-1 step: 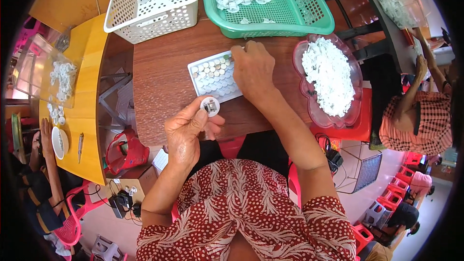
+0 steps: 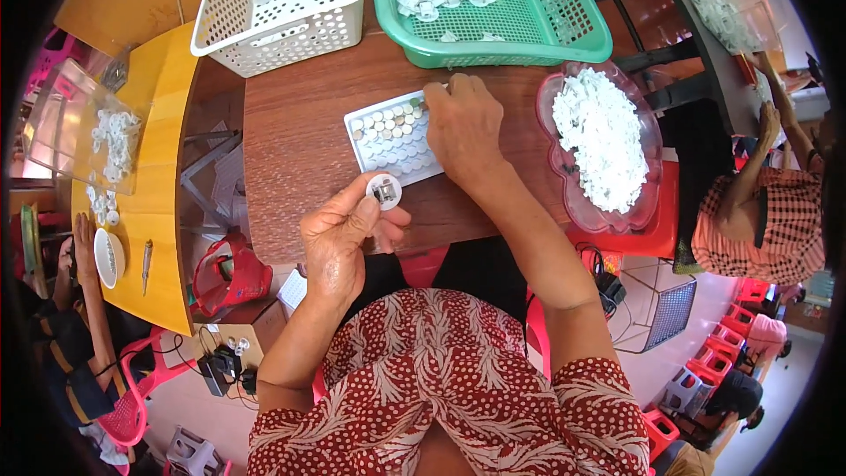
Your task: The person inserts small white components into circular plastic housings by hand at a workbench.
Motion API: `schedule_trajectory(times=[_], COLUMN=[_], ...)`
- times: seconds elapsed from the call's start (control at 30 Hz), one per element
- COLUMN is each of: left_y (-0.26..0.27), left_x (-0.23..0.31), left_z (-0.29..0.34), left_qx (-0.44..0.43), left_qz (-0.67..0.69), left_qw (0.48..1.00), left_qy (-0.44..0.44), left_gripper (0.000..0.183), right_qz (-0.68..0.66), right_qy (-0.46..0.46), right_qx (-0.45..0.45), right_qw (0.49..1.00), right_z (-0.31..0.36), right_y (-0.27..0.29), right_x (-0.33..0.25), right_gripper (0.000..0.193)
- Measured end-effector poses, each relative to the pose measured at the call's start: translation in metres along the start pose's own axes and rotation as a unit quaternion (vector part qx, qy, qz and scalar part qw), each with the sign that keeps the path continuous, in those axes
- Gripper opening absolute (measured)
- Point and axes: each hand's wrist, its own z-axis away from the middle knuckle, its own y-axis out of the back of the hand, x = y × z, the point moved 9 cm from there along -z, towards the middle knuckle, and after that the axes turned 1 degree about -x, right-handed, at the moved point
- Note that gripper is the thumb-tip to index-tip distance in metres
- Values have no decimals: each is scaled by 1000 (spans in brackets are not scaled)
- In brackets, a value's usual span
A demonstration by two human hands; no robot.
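Observation:
Between thumb and fingers, my left hand (image 2: 339,229) pinches a small round white plastic housing (image 2: 384,192) with metal contacts inside, held over the near edge of the tray. A shallow white tray (image 2: 359,157) lies on the brown table. Shiny button cells (image 2: 388,123) fill its far-left part, and the nearer rows are round pockets. My right hand (image 2: 464,123) rests over the tray's right side, fingers curled down. Its fingertips are partly hidden, so whatever they grip cannot be made out. A small greenish disc (image 2: 415,102) shows beside its thumb side.
A white basket (image 2: 291,44) and a green basket (image 2: 493,57) with white plastic parts stand at the far side. A pink scalloped bowl (image 2: 548,137) heaped with small white pieces is at right. Other people work at the yellow table (image 2: 159,211) on the left and at far right.

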Motion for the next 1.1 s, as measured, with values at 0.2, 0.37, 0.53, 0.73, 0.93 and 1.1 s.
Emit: schedule_trajectory(times=[0.2, 0.37, 0.53, 0.73, 0.93, 1.1], left_y=[1, -3, -9, -17, -21, -21], left_x=[-1, -3, -6, 0, 3, 1], left_z=[-3, -2, 2, 10, 17, 18], left_qx=[-18, -39, -48, -48, -52, -53], left_qz=[41, 53, 48, 19, -44, -53], left_qw=[999, 997, 997, 999, 997, 997], left_qy=[20, 38, 47, 14, -25, -15], left_gripper=[33, 33, 32, 30, 28, 28], right_qz=[14, -74, -315, -297, -246, -221], right_qy=[63, 37, 13, 91, 170, 221], right_qx=[3, 40, -10, 52, 96, 106], right_qw=[998, 996, 949, 949, 950, 944], right_z=[4, 19, 41, 60, 74, 83], right_y=[7, 29, 59, 74, 77, 79], right_x=[-8, -7, -32, -49, -56, -60], right_gripper=[13, 9, 12, 20, 30, 38])
